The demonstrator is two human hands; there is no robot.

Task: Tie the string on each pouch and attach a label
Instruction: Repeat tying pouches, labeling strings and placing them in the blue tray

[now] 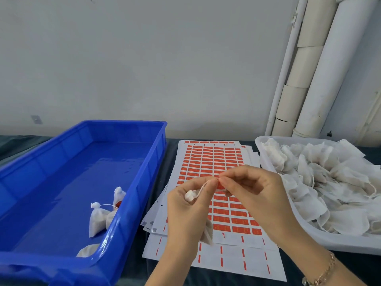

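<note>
My left hand (185, 211) grips a small white pouch (190, 196) by its gathered neck; the pouch body (207, 232) hangs below the palm. Its thin string (203, 187) runs up to my fingertips. My right hand (253, 190) pinches the string end together with a small red label (219, 180), right against my left fingertips. Both hands hover over a sheet of red labels (212, 162) lying on the table. Finished pouches (99, 217) with red labels lie in the blue bin (136, 195) at the left.
A white tray (266, 162) heaped with several untied white pouches (321, 178) stands at the right. More label sheets (231, 259) are stacked under the top one. White pipes (309, 79) run up the wall behind. The tabletop is dark.
</note>
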